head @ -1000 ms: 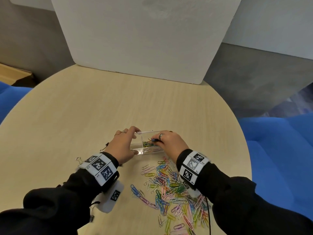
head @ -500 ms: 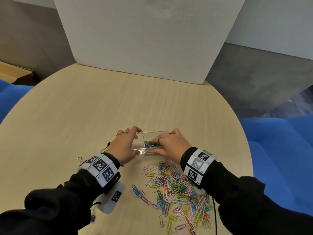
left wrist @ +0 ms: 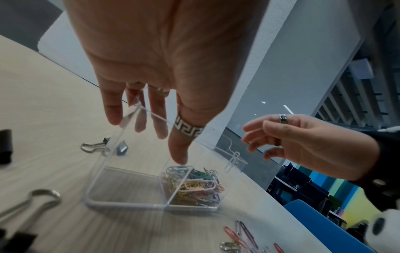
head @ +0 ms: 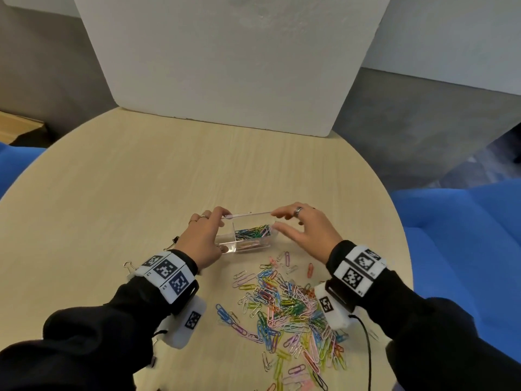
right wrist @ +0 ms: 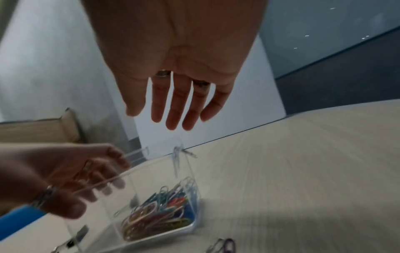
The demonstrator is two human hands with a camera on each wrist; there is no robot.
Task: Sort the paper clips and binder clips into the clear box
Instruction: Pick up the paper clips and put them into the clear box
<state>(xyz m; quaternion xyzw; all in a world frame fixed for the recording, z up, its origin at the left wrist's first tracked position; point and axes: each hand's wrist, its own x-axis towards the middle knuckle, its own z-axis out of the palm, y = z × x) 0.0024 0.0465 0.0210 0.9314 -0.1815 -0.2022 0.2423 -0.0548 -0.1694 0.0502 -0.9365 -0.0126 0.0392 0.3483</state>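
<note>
The clear box (head: 248, 248) (left wrist: 127, 188) (right wrist: 151, 179) stands on the table with its lid upright at the far side. Its right compartment holds coloured paper clips (head: 253, 232) (left wrist: 192, 186) (right wrist: 158, 210); the left one is bare. My left hand (head: 211, 232) (left wrist: 168, 145) (right wrist: 86, 179) grips the box's left end, fingers behind the lid and thumb at the near side. My right hand (head: 282, 220) (left wrist: 259, 142) (right wrist: 173, 123) hovers just right of the box, fingers spread, holding nothing. A pale clip (left wrist: 232, 160) is at the box's upper right edge.
A loose pile of coloured paper clips (head: 290, 309) lies in front of the box, between my wrists. Binder clips (head: 130, 265) (left wrist: 95, 147) lie left of my left hand. A white board (head: 225, 66) stands at the round table's (head: 141, 179) far edge. Blue seats (head: 465, 249) flank it.
My right hand, which had its fingers down in the right compartment, has lifted out to the right and opened. My left hand has kept its hold on the box.
</note>
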